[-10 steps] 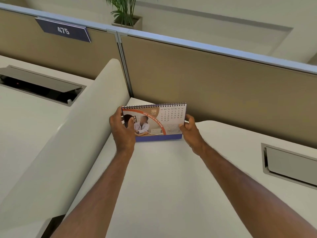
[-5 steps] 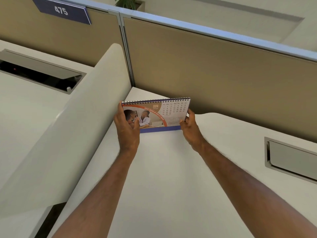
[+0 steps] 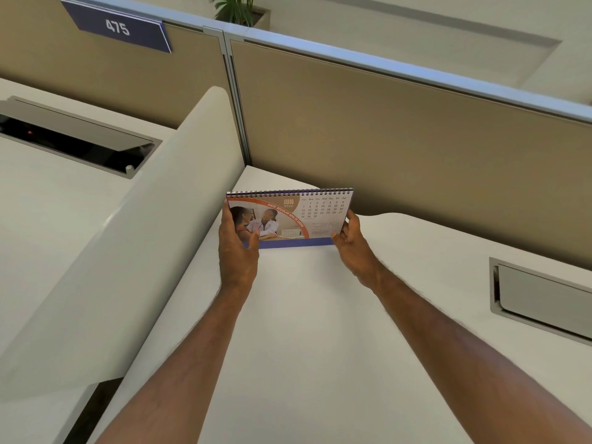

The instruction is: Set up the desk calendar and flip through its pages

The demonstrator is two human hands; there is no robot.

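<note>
Both hands are gripping the desk calendar (image 3: 290, 217) — left hand (image 3: 238, 248) on its left edge, right hand (image 3: 352, 243) on its right — tilting it further upright than a second ago, near the desk's (image 3: 304, 347) back corner; June is showing, flipping not yet begun.

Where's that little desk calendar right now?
In the head view the desk calendar is at centre, upright at the back corner of the white desk, held between the left hand and right hand, just before the tan partition.
</note>
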